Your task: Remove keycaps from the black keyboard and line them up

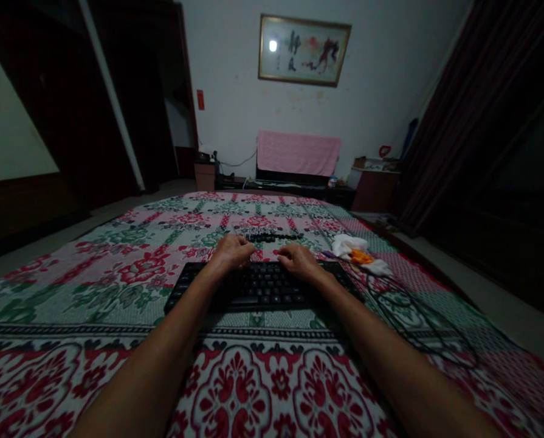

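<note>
Forearms (pixel 135 383) come nearest my camera, reaching over the flowered spread (pixel 281 401), and between them the keyboard (pixel 258 292) lies flat. Going left to right, I see the left hand (pixel 230 250) at its far edge, thumb and fingers drawn together as if pinching, though I cannot tell whether they grasp anything; I would keep that wrist high and the motion small, so neighbouring keys (pixel 272 283) are not knocked. Beyond the middle sits a row of black bits (pixel 267 238), best left undisturbed. The right hand (pixel 300 260) curls loosely over the far edge, its grip also beyond my reading; I would have it steady the keyboard, since the soft spread will likely give under pressure. What escapes me: the left hand and wrist cover some keys, dim light blurs the bits, the right forearm hides part of the keyboard's right end, and the cable (pixel 377 293) gets lost beside a white bundle (pixel 350 245)
</note>
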Demonstrator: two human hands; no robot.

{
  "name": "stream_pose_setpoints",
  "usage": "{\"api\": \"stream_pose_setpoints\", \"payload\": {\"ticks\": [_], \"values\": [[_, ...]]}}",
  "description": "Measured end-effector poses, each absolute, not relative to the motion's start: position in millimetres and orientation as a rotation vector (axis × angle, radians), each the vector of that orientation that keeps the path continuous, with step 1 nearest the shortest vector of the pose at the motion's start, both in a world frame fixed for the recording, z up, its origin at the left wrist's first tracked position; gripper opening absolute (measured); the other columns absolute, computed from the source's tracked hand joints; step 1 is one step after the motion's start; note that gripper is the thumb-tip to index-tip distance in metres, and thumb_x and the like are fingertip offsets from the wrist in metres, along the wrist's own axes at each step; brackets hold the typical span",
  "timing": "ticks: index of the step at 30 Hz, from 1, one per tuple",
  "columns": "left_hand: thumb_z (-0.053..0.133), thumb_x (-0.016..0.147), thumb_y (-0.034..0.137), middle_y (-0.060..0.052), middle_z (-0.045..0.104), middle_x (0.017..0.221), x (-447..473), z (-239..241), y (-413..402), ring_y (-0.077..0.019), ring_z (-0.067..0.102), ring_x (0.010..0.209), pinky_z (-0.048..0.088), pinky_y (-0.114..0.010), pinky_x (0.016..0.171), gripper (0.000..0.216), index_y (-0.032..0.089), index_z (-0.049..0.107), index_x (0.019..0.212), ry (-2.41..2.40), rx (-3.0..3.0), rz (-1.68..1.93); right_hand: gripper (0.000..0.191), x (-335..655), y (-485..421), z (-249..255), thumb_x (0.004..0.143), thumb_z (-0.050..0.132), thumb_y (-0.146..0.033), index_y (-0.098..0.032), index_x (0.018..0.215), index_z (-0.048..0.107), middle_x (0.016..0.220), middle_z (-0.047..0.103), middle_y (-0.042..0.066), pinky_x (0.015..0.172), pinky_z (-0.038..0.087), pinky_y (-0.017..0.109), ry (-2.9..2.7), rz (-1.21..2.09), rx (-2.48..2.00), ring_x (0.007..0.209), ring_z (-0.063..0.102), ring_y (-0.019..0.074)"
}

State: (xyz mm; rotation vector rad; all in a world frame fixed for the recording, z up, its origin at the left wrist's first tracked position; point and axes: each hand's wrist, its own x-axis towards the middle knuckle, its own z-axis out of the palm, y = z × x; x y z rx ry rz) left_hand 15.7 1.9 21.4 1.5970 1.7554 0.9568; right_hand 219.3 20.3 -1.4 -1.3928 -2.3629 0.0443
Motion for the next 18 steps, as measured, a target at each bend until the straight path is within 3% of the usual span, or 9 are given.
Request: {"api": "stream_pose_setpoints", "payload": {"ticks": [18], "values": [[0.051, 0.063, 0.028, -0.002, 0.054, 0.039, 41, 34, -23, -0.0187, 0.059, 0.055, 0.039, -0.024, 0.053, 0.017, 0.019, 0.063, 0.054, 2.004, 1.894, 0.837, 0.028, 217, 0, -18, 0.087, 0.039, -0.027, -0.018, 0.097, 0.063, 0.096, 0.064, 0.008, 0.081, 0.037, 0.026, -2.347, -0.015, -1.384, 0.093, 0.055, 0.0180]]}}
